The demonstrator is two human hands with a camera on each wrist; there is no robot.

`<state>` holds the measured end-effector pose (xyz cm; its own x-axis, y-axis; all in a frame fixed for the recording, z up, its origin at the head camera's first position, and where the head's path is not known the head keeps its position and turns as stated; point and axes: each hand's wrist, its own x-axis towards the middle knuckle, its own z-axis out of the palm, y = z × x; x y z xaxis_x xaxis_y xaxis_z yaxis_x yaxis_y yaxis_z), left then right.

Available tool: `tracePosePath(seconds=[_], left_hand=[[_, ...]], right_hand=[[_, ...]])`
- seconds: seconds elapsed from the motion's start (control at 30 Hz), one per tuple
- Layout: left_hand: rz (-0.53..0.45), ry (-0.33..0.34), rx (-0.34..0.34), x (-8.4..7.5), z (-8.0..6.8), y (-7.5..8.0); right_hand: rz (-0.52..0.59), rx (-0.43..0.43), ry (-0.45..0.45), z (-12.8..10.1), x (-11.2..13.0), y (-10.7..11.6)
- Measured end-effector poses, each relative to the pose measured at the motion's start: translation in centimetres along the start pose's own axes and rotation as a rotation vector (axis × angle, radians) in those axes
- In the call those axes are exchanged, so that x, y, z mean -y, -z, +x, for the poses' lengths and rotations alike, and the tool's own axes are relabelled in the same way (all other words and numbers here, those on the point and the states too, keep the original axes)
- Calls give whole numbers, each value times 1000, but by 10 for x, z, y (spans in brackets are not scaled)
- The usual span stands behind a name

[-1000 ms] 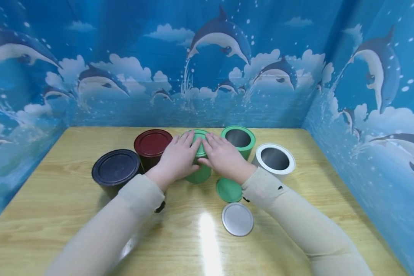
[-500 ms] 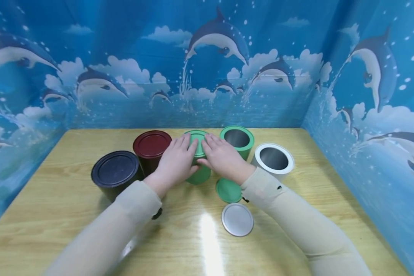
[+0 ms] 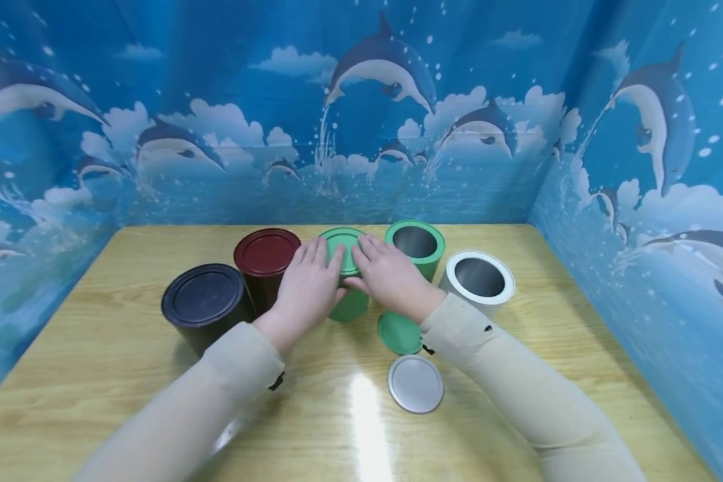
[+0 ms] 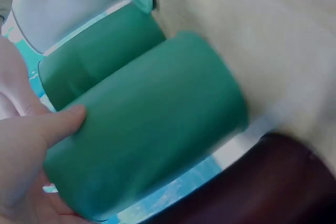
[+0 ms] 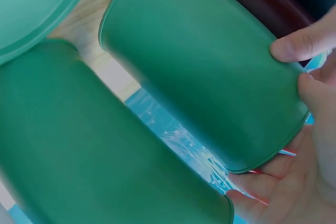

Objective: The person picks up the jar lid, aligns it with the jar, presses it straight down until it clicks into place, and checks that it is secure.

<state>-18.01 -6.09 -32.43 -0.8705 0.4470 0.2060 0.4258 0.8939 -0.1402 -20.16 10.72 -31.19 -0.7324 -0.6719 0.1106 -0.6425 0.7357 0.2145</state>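
The left hand (image 3: 307,284) is up on the lidded green can (image 3: 349,306), fingers straight and slightly spread across the top, and here's the right hand (image 3: 391,274) matching it from the other side! Both thumbs lie against the near wall, tips close together, and that can stands upright, mid-row.

Out wide, the blue dolphin backdrop (image 3: 247,80) sweeps round behind and along both sides. Below it, the wood-grain bench (image 3: 313,428) spreads toward us, a bright streak of glare (image 3: 367,428) near its centre. Two cream sleeves (image 3: 187,408) stretch in over it.

Now the other cans! Biggest is the black can (image 3: 207,304), far left, lid on. Just behind it, to the right, the dark red can (image 3: 268,258), lidded too, partly covered by the left hand. Right of centre, the open green can (image 3: 428,270) shows its dark inside, and so does the white can (image 3: 482,301), nearer and farther right.

Down to the small stuff: the silver lid (image 3: 416,383) lies flat in front, the loose green lid (image 3: 399,332) just beyond it, one edge behind the right cuff. Touching? From this angle, I can't call it.
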Motion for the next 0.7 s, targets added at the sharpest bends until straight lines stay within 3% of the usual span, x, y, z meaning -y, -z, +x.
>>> tracePosePath(seconds=[0.23,0.5,0.7], left_hand=[[-57,-23,-16,3,-8,-4],[-72,-61,-44,6,-21,11],[-110,-59,5,7,-23,16]], right_hand=[[99,121,-33,-4,-4,7],[157,85,-4,-16,-4,17],[199,105,17,-15,-3,18]])
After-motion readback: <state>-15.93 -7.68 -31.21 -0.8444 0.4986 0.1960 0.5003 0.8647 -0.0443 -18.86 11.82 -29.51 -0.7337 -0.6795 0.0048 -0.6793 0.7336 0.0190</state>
